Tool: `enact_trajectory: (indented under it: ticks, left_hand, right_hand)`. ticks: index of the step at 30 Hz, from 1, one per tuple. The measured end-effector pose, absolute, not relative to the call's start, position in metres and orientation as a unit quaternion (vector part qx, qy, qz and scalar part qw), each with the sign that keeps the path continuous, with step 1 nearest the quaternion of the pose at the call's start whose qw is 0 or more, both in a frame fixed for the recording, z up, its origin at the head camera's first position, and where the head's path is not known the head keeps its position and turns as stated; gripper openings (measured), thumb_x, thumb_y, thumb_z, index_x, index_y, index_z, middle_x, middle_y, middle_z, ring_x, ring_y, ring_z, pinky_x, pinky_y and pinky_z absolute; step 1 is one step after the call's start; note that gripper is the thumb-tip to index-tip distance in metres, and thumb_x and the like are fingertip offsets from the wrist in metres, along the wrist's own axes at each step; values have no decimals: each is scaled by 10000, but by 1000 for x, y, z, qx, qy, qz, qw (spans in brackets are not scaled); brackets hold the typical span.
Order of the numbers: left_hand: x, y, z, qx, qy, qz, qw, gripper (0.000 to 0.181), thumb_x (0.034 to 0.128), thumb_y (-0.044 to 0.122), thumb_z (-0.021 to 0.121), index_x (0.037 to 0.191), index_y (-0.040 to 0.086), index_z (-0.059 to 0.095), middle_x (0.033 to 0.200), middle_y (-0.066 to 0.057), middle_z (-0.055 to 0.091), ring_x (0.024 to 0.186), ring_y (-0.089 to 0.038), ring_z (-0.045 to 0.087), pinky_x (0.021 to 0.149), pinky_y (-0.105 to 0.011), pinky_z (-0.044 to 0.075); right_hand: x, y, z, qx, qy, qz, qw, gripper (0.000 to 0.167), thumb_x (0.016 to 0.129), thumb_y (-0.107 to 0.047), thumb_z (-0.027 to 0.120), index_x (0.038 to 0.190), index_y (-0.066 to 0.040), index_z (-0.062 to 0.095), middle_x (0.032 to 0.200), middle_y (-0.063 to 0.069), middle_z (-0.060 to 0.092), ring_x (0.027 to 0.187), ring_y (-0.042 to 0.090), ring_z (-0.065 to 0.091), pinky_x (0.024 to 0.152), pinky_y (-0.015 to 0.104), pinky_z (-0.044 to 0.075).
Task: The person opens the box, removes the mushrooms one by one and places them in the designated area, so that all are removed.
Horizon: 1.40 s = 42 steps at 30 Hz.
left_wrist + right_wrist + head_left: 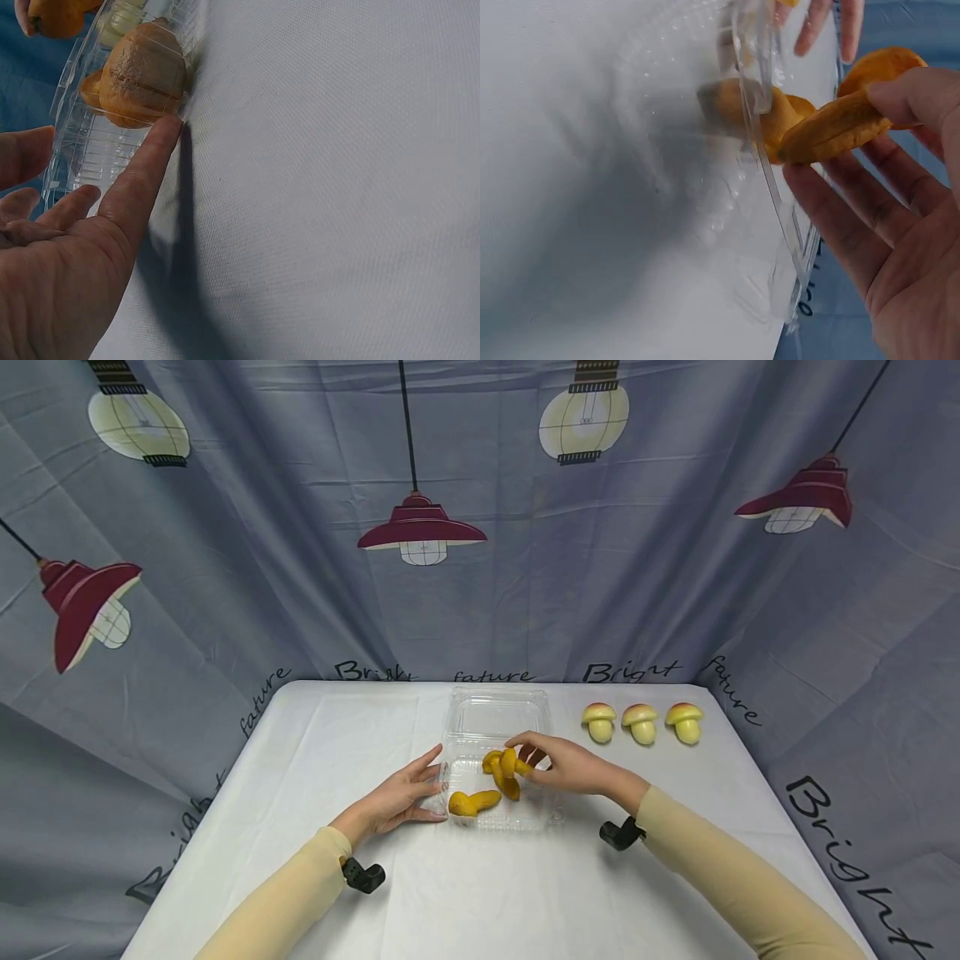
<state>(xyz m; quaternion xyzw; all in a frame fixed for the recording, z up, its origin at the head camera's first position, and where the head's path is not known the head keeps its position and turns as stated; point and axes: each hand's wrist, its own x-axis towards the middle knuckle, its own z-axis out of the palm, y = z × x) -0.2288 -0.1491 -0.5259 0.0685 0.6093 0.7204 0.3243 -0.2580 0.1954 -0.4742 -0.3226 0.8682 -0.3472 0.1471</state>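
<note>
A clear plastic clamshell box [539, 810] lies with its lid opened toward the back of the table. Inside it, an orange-yellow mushroom [474, 802] rests near the front left, and a second orange mushroom [507, 787] lies further in. My right hand [573, 764] pinches another orange mushroom [838, 129] between thumb and fingers, just above the box. With fingers extended, my left hand [401, 795] is at the box's left side. One of its fingertips [166, 129] touches the wall in the left wrist view.
Three yellow mushrooms with reddish caps stand in a row at the back right: a left one [599, 722], a middle one [640, 724] and a right one [685, 723]. A white cloth covers the table [360, 727]. Grey printed curtains [480, 610] surround it.
</note>
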Motion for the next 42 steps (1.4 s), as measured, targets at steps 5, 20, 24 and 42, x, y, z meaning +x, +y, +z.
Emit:
enact_trajectory:
  ticks: [5, 20, 24, 42]
  left_hand:
    - [-230, -148, -528, 69, 602, 726, 326, 763, 1070, 3, 470, 1667, 294, 95, 1702, -188, -5, 1407, -478, 386, 958, -548, 556]
    - [-230, -149, -529, 67, 598, 729, 326, 773, 1066, 2, 479, 1669, 275, 79, 1702, -187, -15, 1451, -483, 307, 940, -530, 573]
    - [-230, -149, -529, 66, 599, 729, 325, 777, 1065, 7, 489, 1669, 275, 80, 1702, -189, -11, 1434, -485, 338, 940, -529, 573]
    - [-229, -149, -529, 67, 602, 727, 323, 755, 1071, 1, 464, 1666, 302, 108, 1701, -191, 4, 1417, -491, 364, 951, -541, 564]
  right_hand:
    - [-260, 206, -470, -284, 845, -425, 158, 513, 1000, -134, 662, 1477, -231, 501, 1245, 9, 614, 1119, 211, 614, 887, 385, 570]
    - [-263, 235, -466, -193, 807, -536, 157, 531, 1021, -194, 652, 1515, -198, 457, 1359, 146, 543, 1186, 305, 595, 844, 433, 615]
    - [-263, 245, -463, -181, 798, -556, 148, 541, 1025, -172, 643, 1525, -177, 439, 1379, 180, 493, 1214, 334, 569, 843, 458, 619]
    - [-258, 291, -465, -127, 790, -595, 72, 572, 1027, -88, 615, 1542, -82, 366, 1382, 256, 485, 1112, 209, 621, 844, 379, 624]
